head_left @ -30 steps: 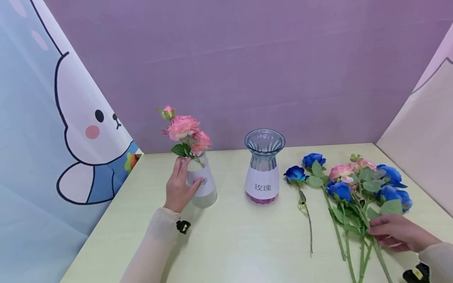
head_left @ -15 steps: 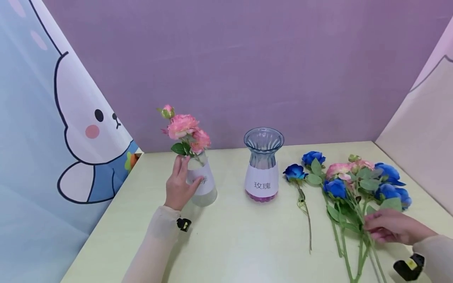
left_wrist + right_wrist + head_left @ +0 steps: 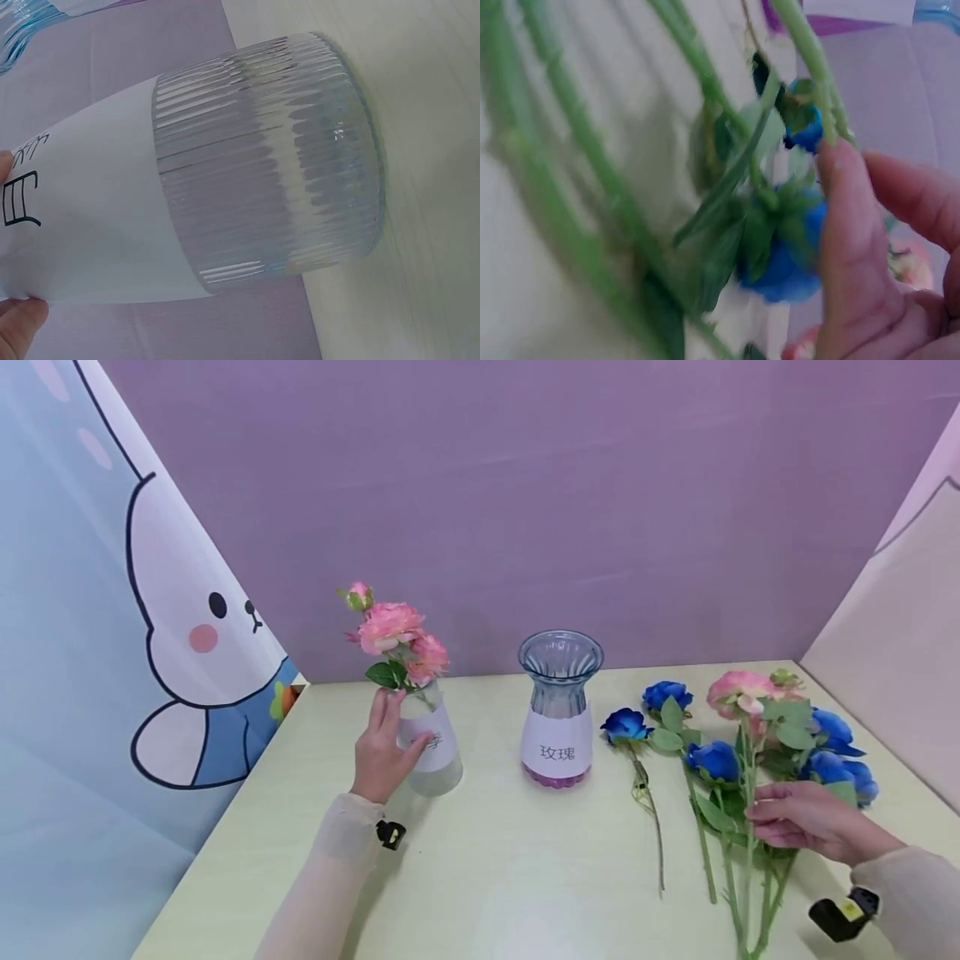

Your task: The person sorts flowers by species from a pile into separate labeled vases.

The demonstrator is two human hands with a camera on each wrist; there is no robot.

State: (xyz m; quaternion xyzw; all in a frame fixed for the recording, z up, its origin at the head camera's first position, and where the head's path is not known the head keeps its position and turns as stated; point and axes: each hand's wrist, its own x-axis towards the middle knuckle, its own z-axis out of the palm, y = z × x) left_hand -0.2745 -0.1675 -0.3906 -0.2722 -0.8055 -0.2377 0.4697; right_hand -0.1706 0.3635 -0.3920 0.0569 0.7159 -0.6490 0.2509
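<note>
My left hand [image 3: 384, 752] grips a clear glass vase [image 3: 441, 779] with a white paper label, thumb on one side and fingers on the other. In the left wrist view the vase's ribbed base [image 3: 255, 157] rests on the table, with a fingertip [image 3: 21, 326] against the label. Pink flowers [image 3: 390, 628] and a bud stand in that vase. At the right, my right hand [image 3: 817, 822] pinches the green stem of a pink flower [image 3: 738, 693], raised above the other flowers. The stem [image 3: 806, 45] shows between thumb and finger in the right wrist view.
A bluish glass vase [image 3: 561, 693] with a labelled paper band stands mid-table. To its right lie a single blue rose [image 3: 626, 727] and several blue roses [image 3: 714, 762] with long stems. A purple backdrop [image 3: 525, 510] closes off the rear.
My right hand has lifted the pink flower from among the lying stems and moved it up and slightly left. The left hand has stayed on the glass vase.
</note>
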